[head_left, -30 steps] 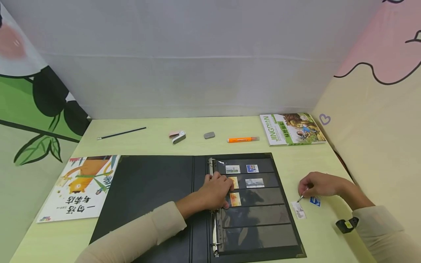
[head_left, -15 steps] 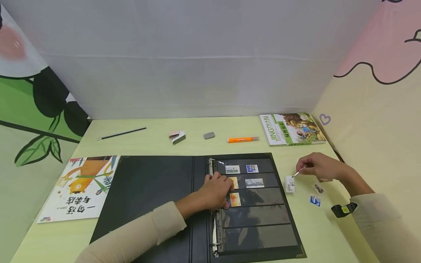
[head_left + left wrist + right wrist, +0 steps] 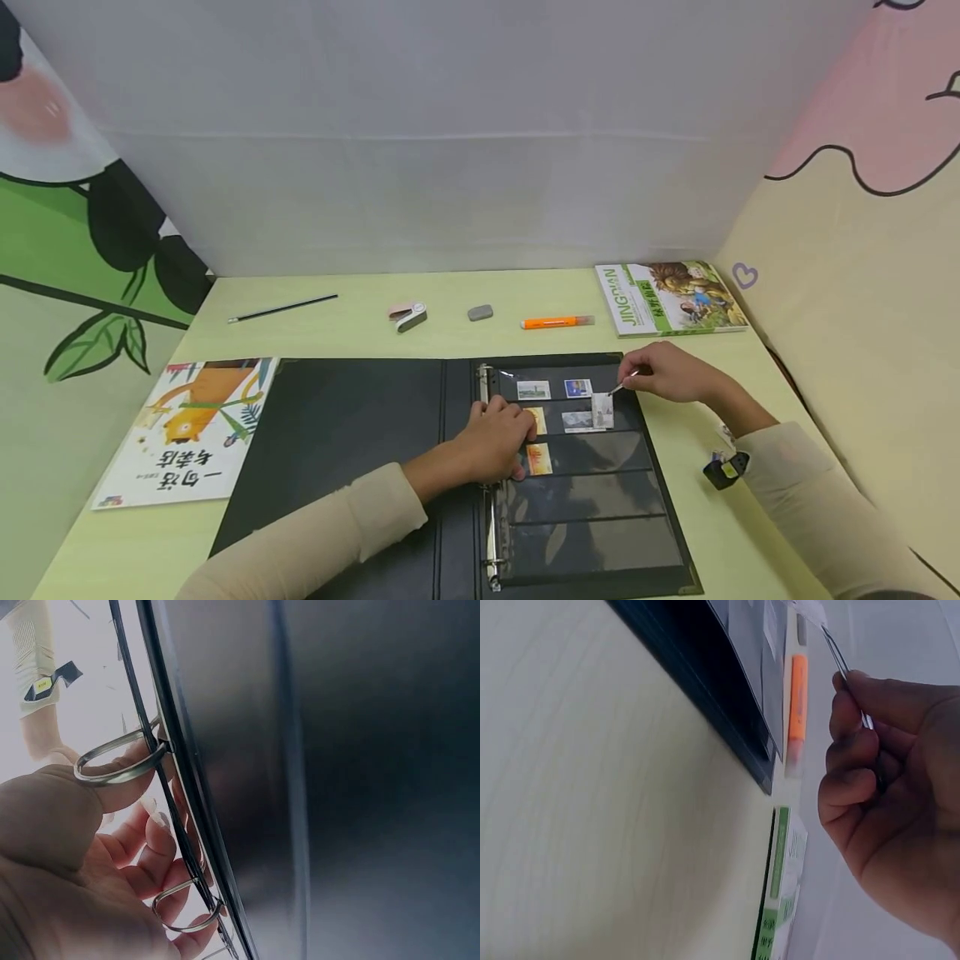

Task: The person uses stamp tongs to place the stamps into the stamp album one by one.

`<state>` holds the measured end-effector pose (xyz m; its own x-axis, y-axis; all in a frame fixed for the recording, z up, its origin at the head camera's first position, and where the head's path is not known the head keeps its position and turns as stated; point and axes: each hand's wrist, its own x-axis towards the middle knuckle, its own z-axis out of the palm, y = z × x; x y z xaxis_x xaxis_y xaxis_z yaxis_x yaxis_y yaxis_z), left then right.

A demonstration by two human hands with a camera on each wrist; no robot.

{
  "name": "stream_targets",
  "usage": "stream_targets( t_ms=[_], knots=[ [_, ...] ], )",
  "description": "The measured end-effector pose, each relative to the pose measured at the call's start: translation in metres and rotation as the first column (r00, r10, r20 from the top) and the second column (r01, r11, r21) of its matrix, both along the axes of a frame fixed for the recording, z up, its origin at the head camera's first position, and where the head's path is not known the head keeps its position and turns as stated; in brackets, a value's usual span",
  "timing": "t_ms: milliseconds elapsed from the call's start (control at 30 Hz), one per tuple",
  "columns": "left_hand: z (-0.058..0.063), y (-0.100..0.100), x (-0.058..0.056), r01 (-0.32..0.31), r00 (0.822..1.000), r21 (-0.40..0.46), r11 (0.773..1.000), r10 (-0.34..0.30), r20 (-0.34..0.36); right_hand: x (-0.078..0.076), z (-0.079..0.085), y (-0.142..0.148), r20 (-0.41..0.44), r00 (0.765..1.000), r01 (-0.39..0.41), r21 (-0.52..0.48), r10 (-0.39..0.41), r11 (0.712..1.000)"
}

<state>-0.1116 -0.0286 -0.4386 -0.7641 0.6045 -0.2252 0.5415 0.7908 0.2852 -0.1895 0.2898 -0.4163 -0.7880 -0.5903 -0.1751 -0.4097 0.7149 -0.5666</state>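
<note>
My right hand [image 3: 670, 372] pinches slim metal tweezers [image 3: 835, 649] between thumb and fingers. Their tips hold a small pale stamp [image 3: 603, 413], which hangs over the right side of the stamp album's dark pocket page [image 3: 588, 542]. In the head view this stamp overlaps the grey landscape stamp [image 3: 576, 422] in the second row. My left hand [image 3: 486, 438] rests on the page's left side beside the metal rings [image 3: 120, 774], fingers bent loosely. It partly covers an orange stamp [image 3: 541, 419]. Other stamps, including another orange one [image 3: 539, 459], lie in the upper rows.
Loose stamps [image 3: 725, 436] lie on the table at right, partly hidden by the right wrist. Along the back are a pencil [image 3: 283, 308], a small stapler-like item [image 3: 408, 316], a grey eraser [image 3: 480, 312], an orange marker [image 3: 557, 322] and a book [image 3: 671, 297]. Another book [image 3: 183, 433] touches the album's left.
My right hand has lifted the pale stamp off the table with the tweezers and carried it left over the album page. The left hand stays in place.
</note>
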Motion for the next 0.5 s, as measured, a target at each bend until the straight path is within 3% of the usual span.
stream_targets(
  t_ms=[167, 500],
  knots=[
    [0.001, 0.001, 0.0, 0.0, 1.0, 0.003, 1.0, 0.0, -0.007, -0.001, 0.004, -0.013, 0.015, 0.99, -0.141, 0.054, 0.14, 0.989],
    [0.0, 0.0, 0.0, 0.0, 1.0, 0.001, 1.0, 0.0, 0.0, -0.002, 0.001, -0.039, 0.11, 0.962, -0.264, 0.122, 0.251, 0.957]
  ],
)
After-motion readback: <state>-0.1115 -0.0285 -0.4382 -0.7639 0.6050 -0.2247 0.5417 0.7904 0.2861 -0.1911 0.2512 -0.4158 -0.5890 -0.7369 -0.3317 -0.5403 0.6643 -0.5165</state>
